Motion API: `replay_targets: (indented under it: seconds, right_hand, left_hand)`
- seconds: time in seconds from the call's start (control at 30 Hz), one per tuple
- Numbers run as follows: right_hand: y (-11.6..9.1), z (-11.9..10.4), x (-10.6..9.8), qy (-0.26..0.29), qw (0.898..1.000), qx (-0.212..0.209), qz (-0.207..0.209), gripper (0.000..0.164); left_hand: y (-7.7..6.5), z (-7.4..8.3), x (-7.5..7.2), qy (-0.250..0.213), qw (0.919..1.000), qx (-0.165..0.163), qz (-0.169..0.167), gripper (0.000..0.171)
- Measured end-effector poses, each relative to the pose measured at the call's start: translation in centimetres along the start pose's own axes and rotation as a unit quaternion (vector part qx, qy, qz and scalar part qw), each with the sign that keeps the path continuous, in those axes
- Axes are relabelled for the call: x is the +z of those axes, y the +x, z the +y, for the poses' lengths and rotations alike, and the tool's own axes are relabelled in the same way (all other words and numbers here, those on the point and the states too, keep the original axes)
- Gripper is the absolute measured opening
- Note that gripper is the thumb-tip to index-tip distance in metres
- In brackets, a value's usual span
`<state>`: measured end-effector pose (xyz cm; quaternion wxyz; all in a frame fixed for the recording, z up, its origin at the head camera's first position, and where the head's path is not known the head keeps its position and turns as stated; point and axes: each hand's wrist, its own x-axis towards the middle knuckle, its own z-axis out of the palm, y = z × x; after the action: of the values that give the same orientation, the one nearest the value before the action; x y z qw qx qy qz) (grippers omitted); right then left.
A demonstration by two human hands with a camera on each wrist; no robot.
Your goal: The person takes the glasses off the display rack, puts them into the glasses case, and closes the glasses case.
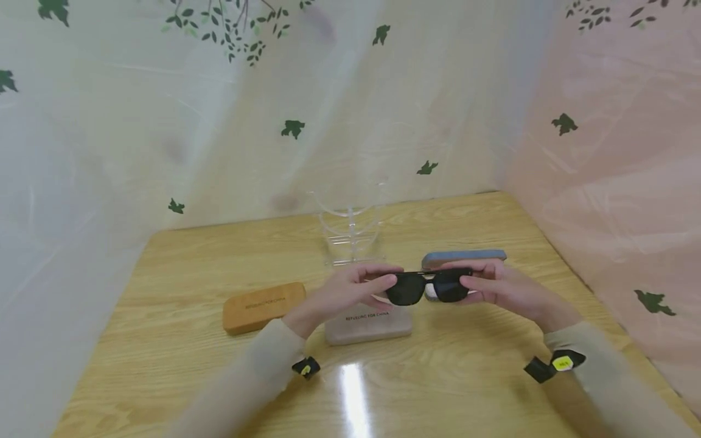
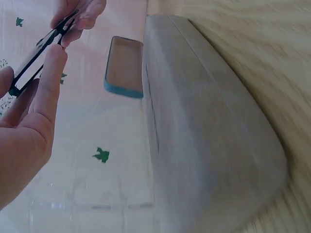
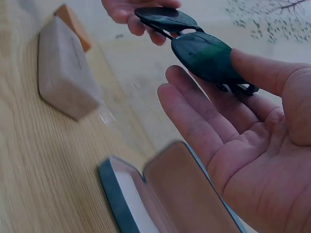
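Note:
Dark-lensed black sunglasses [image 1: 406,288] are held up over the table between both hands. My left hand [image 1: 355,291] pinches one end of the frame between thumb and fingers; my right hand [image 1: 501,287] pinches the other end the same way. In the right wrist view the sunglasses [image 3: 206,56] show a greenish sheen on the near lens, with the thumb on its edge. Behind the right hand stands a blue glasses case [image 1: 464,255], its lid up; the right wrist view shows the brown lining [image 3: 187,189]. Below the left hand lies a closed grey glasses case [image 1: 368,328].
An orange glasses case [image 1: 264,308] lies closed on the wooden table [image 1: 181,377], left of the grey one. A clear acrylic display stand [image 1: 352,234] rises at the back. Sheeting with leaf prints [image 1: 230,146] walls the table's back and sides.

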<state>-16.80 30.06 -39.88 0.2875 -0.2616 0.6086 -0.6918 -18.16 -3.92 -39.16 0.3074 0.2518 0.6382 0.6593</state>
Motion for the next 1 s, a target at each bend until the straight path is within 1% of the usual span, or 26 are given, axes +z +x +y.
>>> replay_targets:
  seconds: [0.1,0.17,0.27,0.37,0.4,0.47,0.6,0.73,0.77,0.83,0.9,1.0]
  right_hand:
    - [-1.6,-0.1,-1.2,-0.043,0.998,0.027,0.044,0.041]
    - [-2.6,0.0,-1.9,-0.074,0.992,0.054,0.085,0.036]
    - [-3.6,0.2,-2.6,-0.126,0.976,0.096,0.150,0.034]
    - [-4.3,0.5,-3.1,-0.169,0.954,0.131,0.211,0.044]
    - [-4.5,0.7,-3.3,-0.179,0.947,0.139,0.230,0.048]
    - [-4.8,1.0,-3.7,-0.190,0.935,0.146,0.260,0.050]
    - [-5.1,1.8,-4.4,-0.208,0.917,0.157,0.302,0.052]
    - [-5.2,2.3,-5.0,-0.227,0.902,0.173,0.324,0.065]
    - [-5.2,2.4,-5.2,-0.231,0.900,0.174,0.327,0.068]
    - [-5.2,2.6,-5.5,-0.238,0.900,0.170,0.322,0.070]
    - [-5.2,2.9,-5.8,-0.243,0.905,0.161,0.309,0.066]
    - [-5.2,3.3,-6.2,-0.233,0.917,0.146,0.288,0.057]
  left_hand:
    - [1.8,-0.4,1.1,-0.008,0.9997,-0.015,0.018,0.039]
    - [2.8,-0.7,1.8,-0.003,0.9989,-0.030,0.037,0.038]
    - [4.2,-1.3,2.8,0.012,0.9968,-0.050,0.062,0.037]
    - [5.5,-2.0,3.7,0.013,0.9947,-0.066,0.077,0.036]
    - [5.9,-2.2,3.9,0.011,0.9938,-0.074,0.082,0.035]
    - [6.7,-2.5,4.4,0.001,0.9915,-0.089,0.094,0.034]
    - [8.0,-2.9,5.1,-0.027,0.9852,-0.128,0.111,0.031]
    - [9.0,-3.0,5.3,-0.067,0.9782,-0.155,0.121,0.028]
    - [9.3,-3.1,5.3,-0.077,0.9763,-0.159,0.125,0.027]
    - [9.7,-3.3,5.3,-0.084,0.9732,-0.166,0.135,0.027]
    - [10.0,-3.4,5.3,-0.083,0.9702,-0.174,0.147,0.027]
    - [10.4,-3.5,5.4,-0.070,0.9675,-0.183,0.160,0.029]
